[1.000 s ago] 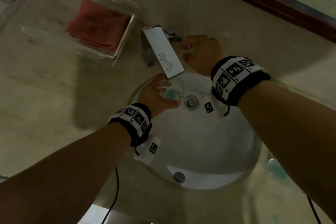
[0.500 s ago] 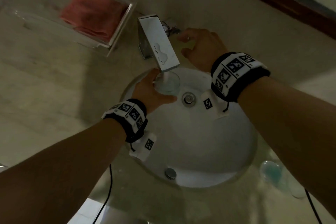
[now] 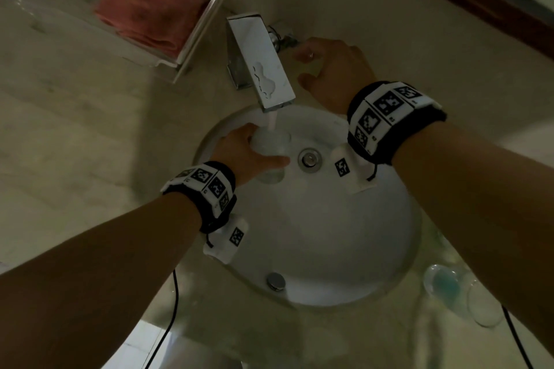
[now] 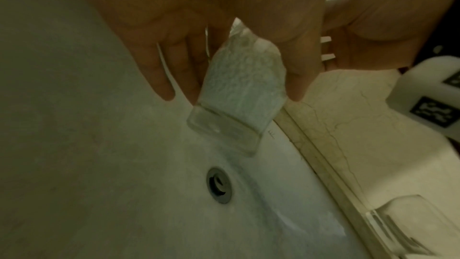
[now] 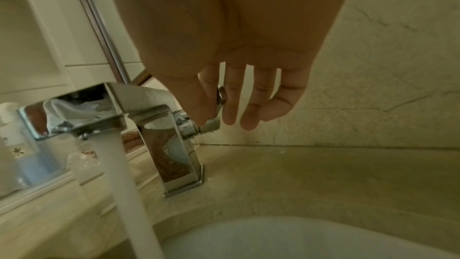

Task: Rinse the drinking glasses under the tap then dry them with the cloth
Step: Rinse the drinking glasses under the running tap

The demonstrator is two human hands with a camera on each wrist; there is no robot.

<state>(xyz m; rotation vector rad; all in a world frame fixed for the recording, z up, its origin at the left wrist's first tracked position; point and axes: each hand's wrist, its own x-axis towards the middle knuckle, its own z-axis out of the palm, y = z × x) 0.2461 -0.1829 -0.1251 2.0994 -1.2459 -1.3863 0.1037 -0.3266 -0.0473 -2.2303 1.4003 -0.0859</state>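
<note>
My left hand (image 3: 251, 153) grips a clear drinking glass (image 3: 271, 142) low in the white sink (image 3: 329, 243), directly under the chrome tap (image 3: 260, 60). Water pours from the spout into the glass. In the left wrist view the glass (image 4: 239, 90) is full of foaming water, held between thumb and fingers. My right hand (image 3: 332, 69) reaches to the tap lever (image 5: 219, 103) beside the spout; its fingers (image 5: 248, 113) are nearly straight and touch the lever. A thick water stream (image 5: 119, 174) falls from the tap (image 5: 99, 109). The red cloth (image 3: 150, 6) lies folded at the back left.
The cloth sits in a clear plastic tray (image 3: 209, 27) on the beige stone counter left of the tap. Two more glasses (image 3: 443, 281) stand on the counter at the front right, one with blue liquid. The drain (image 3: 308, 157) lies right of the held glass. A mirror frame runs along the back.
Water now runs from the tap into the glass, which has filled and lost its blue tint. My right hand's fingers have straightened on the lever. My left hand has barely moved.
</note>
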